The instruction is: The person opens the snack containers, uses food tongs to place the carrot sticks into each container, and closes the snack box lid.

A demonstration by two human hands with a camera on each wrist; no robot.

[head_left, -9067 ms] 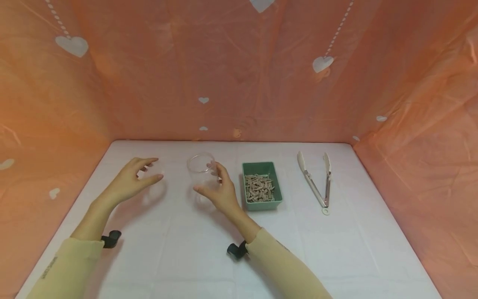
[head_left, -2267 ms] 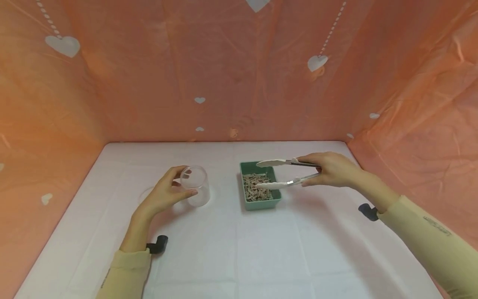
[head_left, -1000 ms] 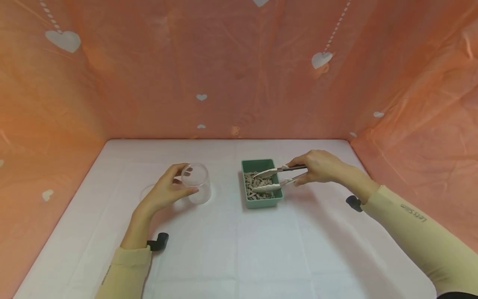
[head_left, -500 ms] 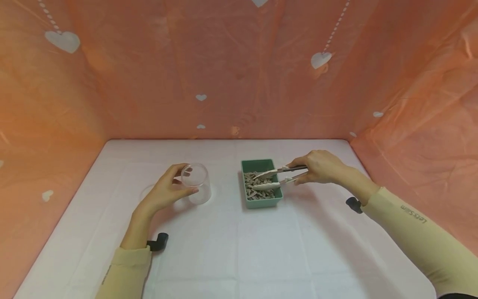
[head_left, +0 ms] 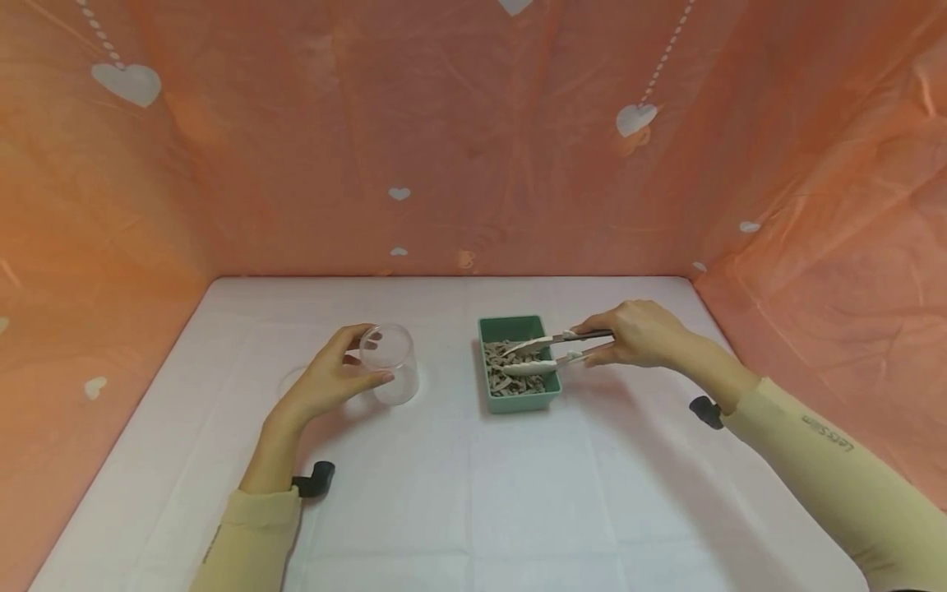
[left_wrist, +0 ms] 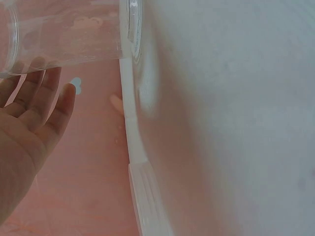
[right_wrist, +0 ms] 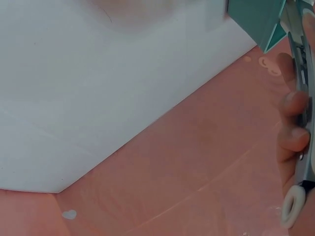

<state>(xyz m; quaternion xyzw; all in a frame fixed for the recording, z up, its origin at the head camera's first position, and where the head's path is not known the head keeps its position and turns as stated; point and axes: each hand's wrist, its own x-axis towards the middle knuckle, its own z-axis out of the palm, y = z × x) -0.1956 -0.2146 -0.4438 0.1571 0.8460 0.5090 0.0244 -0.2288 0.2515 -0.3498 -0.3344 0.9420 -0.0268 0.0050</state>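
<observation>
1. Stands upright near the middle of the white-covered tabletop (head_left: 533, 493): a green tub (head_left: 521, 404), rectangular, with plain walls.
2. Contains, inside that tub, a loose bed of short grey-brown strips (head_left: 497, 383), heaped mostly toward the near side, with bare green wall showing above at the far end.
3. Reaches into the tub from the right: a pair of tongs (head_left: 529, 368), arms spread, pale heads down at the strips; hard to tell whether any strip sits pinched between.
4. Grips the tongs' handles with the right hand (head_left: 644, 333), fingers curled around the metal, white end ring (right_wrist: 295, 215) just below in the right wrist view.
5. Stands upright left of the tub, apart from it: a clear cup (head_left: 399, 388), round-rimmed, see-through.
6. Holds the cup from its left side with the left hand (head_left: 333, 374), fingers and thumb curved about the wall.
7. Lies on the tabletop near the left hand: a clear ribbed disc (left_wrist: 147, 201), partly hidden in the head view.
</observation>
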